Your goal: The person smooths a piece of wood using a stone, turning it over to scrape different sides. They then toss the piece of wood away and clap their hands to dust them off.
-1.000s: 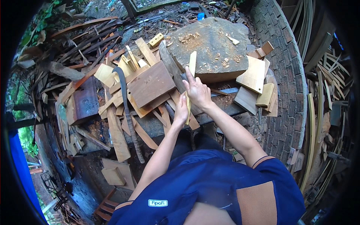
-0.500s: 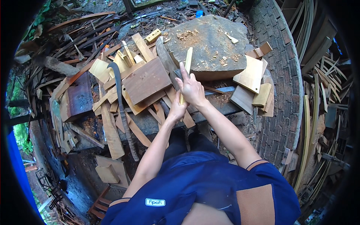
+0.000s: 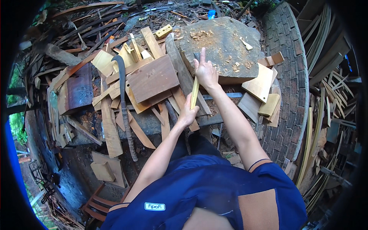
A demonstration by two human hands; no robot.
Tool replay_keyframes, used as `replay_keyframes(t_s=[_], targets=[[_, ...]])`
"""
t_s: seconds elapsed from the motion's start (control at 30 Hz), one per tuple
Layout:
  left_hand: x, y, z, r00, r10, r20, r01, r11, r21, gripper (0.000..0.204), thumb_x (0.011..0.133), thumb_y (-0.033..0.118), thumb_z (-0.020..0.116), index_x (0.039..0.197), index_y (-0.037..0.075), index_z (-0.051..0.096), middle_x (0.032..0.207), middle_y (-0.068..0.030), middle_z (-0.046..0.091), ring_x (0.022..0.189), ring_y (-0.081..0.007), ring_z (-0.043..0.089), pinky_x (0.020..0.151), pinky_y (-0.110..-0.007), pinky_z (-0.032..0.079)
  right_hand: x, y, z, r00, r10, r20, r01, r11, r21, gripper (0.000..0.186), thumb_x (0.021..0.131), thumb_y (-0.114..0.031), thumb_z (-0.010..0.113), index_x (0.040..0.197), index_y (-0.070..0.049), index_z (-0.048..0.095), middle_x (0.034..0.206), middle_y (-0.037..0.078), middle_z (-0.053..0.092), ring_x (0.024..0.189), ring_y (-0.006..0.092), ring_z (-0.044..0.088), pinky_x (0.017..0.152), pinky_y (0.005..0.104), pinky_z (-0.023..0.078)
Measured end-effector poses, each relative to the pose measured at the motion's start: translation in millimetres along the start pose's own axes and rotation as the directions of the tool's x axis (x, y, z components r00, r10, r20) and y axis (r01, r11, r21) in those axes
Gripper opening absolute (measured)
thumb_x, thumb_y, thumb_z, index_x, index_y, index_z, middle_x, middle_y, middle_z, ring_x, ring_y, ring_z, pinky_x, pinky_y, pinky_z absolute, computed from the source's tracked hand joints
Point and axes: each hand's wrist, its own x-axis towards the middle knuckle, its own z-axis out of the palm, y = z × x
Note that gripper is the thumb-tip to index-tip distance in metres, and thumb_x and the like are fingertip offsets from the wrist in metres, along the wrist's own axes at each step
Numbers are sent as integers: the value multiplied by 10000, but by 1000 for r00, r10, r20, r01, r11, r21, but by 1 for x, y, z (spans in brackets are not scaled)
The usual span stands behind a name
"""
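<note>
From far away, through the head camera, I see the left hand (image 3: 188, 115) curled around the low end of a thin yellow stick (image 3: 194, 94). The stick tilts up from there to the right hand (image 3: 207, 74), which hides its top end. The right hand has one finger poking out straight and the others bent. A dark flat bit (image 3: 197, 56) peeks out next to that finger. I cannot tell what it is, or what the bent fingers hold.

If the dark bit is sharp, I think a slip could cut the left hand, since it is close below. The stick looks thin, so a hard push might snap it or twist it loose.

Now I count, going outward. Two hands, one stick. Just past the right hand, one big stump (image 3: 222, 48) with wood chips (image 3: 203, 35) on top. To the left, one brown board (image 3: 151, 78) with a hole, then one hooked knife (image 3: 123, 88). Up past the board, one small yellow block (image 3: 163, 31). On the right, one pale board (image 3: 256, 82) with a hole. The wood scraps (image 3: 111, 130) are too many to count.
</note>
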Motion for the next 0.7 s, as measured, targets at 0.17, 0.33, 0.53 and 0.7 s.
replay_keyframes(t_s=[0.17, 0.33, 0.53, 0.7], targets=[[-2, 14, 15, 1000, 14, 14, -14, 1000, -16, 674, 792, 115, 513, 1423, 105, 276, 1099, -202, 554, 914, -284, 584, 825, -341, 460, 50, 6, -8, 994, 61, -87, -65, 997, -44, 695, 950, -456, 403, 1498, -144, 112, 981, 322, 595, 870, 465, 629, 770, 545, 503], [-2, 11, 13, 995, 34, -95, -20, 990, 140, 681, 796, 132, 509, 1427, 130, 251, 1148, -267, 554, 1023, -383, 576, 895, -417, 443, 5, 4, 6, 998, 44, -45, -42, 999, 34, 721, 942, -450, 419, 1502, -148, 80, 938, 330, 594, 792, 473, 629, 715, 566, 501], [-4, 6, 32, 992, 54, -117, -42, 993, 108, 677, 807, 147, 504, 1429, 163, 238, 1073, -285, 595, 941, -444, 604, 834, -475, 469, 37, 8, -17, 992, 121, -18, -121, 993, -6, 714, 938, -470, 387, 1496, -110, 127, 927, 300, 638, 843, 464, 636, 775, 553, 474], [1, 4, 33, 988, 90, -128, -68, 984, 165, 692, 809, 161, 504, 1437, 165, 214, 1082, -291, 596, 950, -443, 611, 838, -490, 471, 39, 10, -8, 991, 102, -91, -104, 994, -23, 695, 942, -460, 373, 1490, -101, 142, 935, 270, 658, 874, 465, 634, 828, 567, 454]])
